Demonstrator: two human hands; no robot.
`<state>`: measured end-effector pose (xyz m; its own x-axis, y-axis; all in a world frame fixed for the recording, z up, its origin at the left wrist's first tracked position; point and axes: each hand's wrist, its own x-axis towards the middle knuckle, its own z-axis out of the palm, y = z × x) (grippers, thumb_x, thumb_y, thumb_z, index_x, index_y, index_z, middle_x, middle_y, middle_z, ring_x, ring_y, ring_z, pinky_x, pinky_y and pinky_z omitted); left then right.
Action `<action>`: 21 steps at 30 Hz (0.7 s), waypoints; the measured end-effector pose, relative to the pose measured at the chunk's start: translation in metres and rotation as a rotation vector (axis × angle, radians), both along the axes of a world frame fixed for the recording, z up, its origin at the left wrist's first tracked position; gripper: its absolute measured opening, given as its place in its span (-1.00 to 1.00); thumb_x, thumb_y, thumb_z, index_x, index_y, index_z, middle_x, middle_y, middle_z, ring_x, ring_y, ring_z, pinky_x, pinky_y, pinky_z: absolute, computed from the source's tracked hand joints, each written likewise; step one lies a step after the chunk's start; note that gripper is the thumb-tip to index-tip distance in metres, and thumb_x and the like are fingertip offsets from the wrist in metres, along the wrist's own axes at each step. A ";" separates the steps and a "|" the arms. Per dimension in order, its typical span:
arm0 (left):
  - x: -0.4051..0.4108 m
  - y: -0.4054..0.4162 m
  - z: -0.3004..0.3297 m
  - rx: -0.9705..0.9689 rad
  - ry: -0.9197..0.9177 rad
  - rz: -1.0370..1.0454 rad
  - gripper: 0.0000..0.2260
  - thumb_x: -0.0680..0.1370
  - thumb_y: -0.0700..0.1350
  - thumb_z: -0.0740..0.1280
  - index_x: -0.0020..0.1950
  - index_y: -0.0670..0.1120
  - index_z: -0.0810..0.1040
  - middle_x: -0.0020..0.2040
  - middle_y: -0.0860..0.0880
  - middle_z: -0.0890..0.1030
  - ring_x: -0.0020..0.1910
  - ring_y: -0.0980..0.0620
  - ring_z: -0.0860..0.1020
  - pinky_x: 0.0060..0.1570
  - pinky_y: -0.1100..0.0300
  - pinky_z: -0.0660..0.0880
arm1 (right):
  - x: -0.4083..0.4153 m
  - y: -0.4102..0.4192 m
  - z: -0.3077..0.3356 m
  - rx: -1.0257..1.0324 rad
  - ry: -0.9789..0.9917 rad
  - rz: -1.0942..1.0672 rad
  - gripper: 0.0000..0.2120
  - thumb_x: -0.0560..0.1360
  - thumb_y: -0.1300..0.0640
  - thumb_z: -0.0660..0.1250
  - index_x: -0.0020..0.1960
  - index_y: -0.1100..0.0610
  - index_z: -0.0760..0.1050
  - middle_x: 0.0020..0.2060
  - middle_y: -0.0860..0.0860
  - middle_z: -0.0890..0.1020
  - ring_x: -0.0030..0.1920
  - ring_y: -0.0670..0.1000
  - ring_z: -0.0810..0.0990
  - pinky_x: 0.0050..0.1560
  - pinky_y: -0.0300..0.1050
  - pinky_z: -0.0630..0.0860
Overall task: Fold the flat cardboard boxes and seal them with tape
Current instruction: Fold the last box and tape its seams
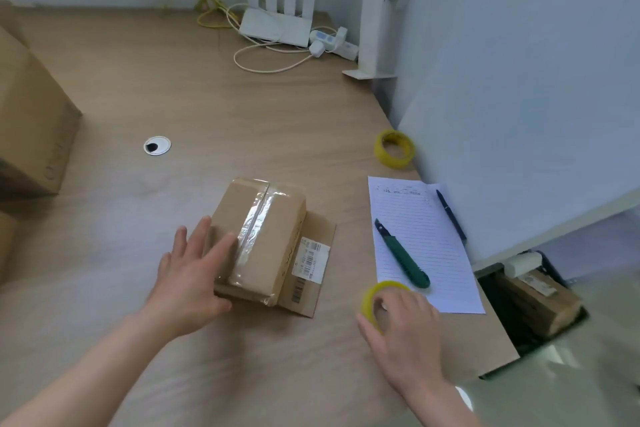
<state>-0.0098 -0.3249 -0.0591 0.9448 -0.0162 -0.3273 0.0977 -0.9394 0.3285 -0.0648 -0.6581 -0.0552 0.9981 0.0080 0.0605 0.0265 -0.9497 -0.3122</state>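
Left hand flat on taped box, fingers straight.
Right hand grips tape roll on bench, at box's 4 o'clock.

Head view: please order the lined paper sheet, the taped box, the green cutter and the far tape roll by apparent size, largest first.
1. Lined paper sheet and taped box: alike, not ranked.
2. Green cutter.
3. Far tape roll, though distance shrinks it.
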 end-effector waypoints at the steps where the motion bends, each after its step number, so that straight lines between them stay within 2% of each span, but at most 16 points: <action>1: 0.000 0.007 -0.001 -0.051 0.029 0.019 -0.02 0.30 0.01 0.51 0.57 0.25 0.00 0.57 0.12 -0.32 0.58 -0.07 -0.18 0.48 0.00 0.15 | 0.007 0.015 0.006 0.124 -0.040 -0.008 -0.70 0.33 -0.18 0.41 -0.04 -0.04 0.53 -0.14 -0.22 0.53 -0.09 -0.10 0.48 -0.08 -0.11 0.42; 3: 0.002 0.004 0.000 -0.189 0.047 0.022 -0.06 0.34 -0.14 0.49 0.57 0.24 0.04 0.56 0.19 -0.32 0.58 0.04 -0.04 0.41 0.16 0.26 | 0.019 0.038 0.017 0.332 -0.046 0.027 -0.61 0.35 -0.20 0.37 0.10 -0.05 0.54 -0.09 -0.29 0.49 -0.07 -0.22 0.45 -0.06 -0.31 0.37; 5: 0.003 0.005 0.005 -0.228 0.052 0.024 -0.11 0.38 -0.17 0.49 0.56 0.24 0.10 0.57 0.19 -0.29 0.57 0.05 0.08 0.35 0.21 0.32 | 0.028 0.069 0.017 0.397 0.001 0.161 -0.53 0.36 -0.19 0.39 0.23 -0.07 0.53 -0.03 -0.24 0.50 -0.07 -0.25 0.44 -0.07 -0.41 0.34; 8: -0.002 0.009 0.003 -0.250 0.062 -0.012 -0.15 0.42 -0.11 0.52 0.56 0.25 0.11 0.57 0.15 -0.32 0.56 0.05 0.12 0.41 0.21 0.26 | 0.035 0.104 0.009 0.336 0.019 0.353 -0.45 0.37 -0.20 0.44 0.33 -0.13 0.47 -0.04 -0.13 0.42 -0.11 -0.11 0.46 -0.16 -0.27 0.46; 11: -0.008 0.012 -0.004 -0.249 0.058 -0.082 -0.17 0.48 0.01 0.48 0.56 0.28 0.01 0.53 0.17 -0.43 0.53 0.04 0.20 0.38 0.11 0.35 | 0.042 0.116 -0.004 0.290 -0.007 0.403 -0.47 0.38 -0.24 0.38 0.32 -0.15 0.46 -0.01 -0.04 0.37 -0.08 -0.02 0.43 -0.19 -0.08 0.56; 15: -0.009 0.017 -0.016 -0.214 -0.035 -0.189 -0.30 0.56 0.14 0.33 0.58 0.21 -0.01 0.47 0.13 -0.51 0.51 -0.04 0.28 0.27 0.06 0.44 | 0.055 0.107 -0.025 0.304 -0.077 0.521 -0.60 0.46 -0.07 0.43 0.24 0.06 0.60 -0.02 0.09 0.43 -0.16 0.06 0.48 -0.20 -0.01 0.59; 18: -0.012 0.017 -0.022 -0.187 -0.147 -0.256 -0.42 0.58 0.14 0.27 0.56 0.08 0.20 0.56 -0.05 -0.33 0.42 -0.21 0.40 0.21 0.04 0.49 | 0.064 0.098 -0.038 0.200 -0.203 0.663 -0.66 0.53 -0.01 0.35 0.20 0.16 0.63 -0.07 0.13 0.44 -0.23 0.11 0.50 -0.25 -0.08 0.57; 21: -0.012 0.015 -0.024 -0.151 -0.266 -0.311 -0.49 0.53 0.01 0.41 0.46 -0.06 0.43 0.56 -0.32 -0.01 0.09 -0.38 0.60 -0.11 -0.07 0.61 | 0.076 0.094 -0.041 0.120 -0.282 0.813 -0.64 0.57 -0.01 0.27 0.20 0.20 0.63 -0.08 0.10 0.38 -0.26 0.12 0.51 -0.32 -0.12 0.54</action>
<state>-0.0221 -0.3099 -0.0833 0.9385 -0.3423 -0.0448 -0.2891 -0.8502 0.4401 0.0110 -0.5641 -0.0963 0.6332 0.6899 0.3508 0.7740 -0.5636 -0.2886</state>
